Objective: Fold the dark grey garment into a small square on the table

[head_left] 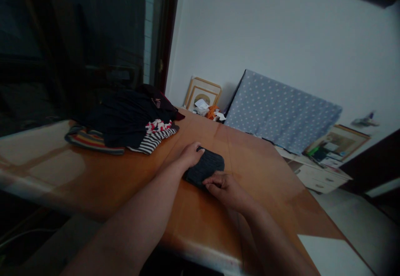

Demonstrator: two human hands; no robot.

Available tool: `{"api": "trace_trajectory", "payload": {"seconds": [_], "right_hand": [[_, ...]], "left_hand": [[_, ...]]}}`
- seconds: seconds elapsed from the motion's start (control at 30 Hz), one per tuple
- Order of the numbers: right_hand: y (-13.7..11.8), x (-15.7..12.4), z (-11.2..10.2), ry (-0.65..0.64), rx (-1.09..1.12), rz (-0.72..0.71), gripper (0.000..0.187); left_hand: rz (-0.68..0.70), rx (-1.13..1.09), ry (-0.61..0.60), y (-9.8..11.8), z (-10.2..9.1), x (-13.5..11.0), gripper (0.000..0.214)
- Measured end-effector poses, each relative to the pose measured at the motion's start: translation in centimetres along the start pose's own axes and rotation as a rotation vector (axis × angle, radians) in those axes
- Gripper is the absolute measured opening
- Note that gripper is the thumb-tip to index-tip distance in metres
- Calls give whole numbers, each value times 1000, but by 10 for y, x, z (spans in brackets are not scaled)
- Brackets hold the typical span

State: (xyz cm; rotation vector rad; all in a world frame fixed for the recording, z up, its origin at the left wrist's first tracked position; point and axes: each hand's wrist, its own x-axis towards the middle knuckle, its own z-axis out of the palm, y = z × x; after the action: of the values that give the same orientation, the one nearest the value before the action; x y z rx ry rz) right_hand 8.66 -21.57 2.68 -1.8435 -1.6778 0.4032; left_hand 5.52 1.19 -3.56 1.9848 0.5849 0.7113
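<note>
A small folded dark grey-blue cloth point(206, 166), perhaps a garment, lies on the wooden table in front of me. At its left edge my left hand point(191, 155) grips it, thumb on top and fingers around the far left corner. My right hand point(221, 184) has its fingers pinched together on the near right edge of the same cloth. Which garment it is cannot be made out from this folded shape.
A pile of dark clothes point(121, 109) with a striped piece point(153, 140) lies on the table point(259, 171) to the left. White paper point(331, 253) rests near the right edge. Beyond stand a dotted cloth cover point(278, 109), picture frames point(203, 90) and a white cabinet point(321, 180).
</note>
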Motion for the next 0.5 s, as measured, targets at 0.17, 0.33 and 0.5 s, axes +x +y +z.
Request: {"api": "trace_trajectory", "payload": {"seconds": [0.17,0.33,0.5], "right_hand": [[11,-1,3,39,118,84,20],[34,6,1,271,214,180,25],[60,18,-13,537,15,189,32]], "left_hand": [[-55,31,68,12,-9,-2,31],[132,266,125,35,-21,-17,25],[358,363,-69,52,-16,-34,27]]}}
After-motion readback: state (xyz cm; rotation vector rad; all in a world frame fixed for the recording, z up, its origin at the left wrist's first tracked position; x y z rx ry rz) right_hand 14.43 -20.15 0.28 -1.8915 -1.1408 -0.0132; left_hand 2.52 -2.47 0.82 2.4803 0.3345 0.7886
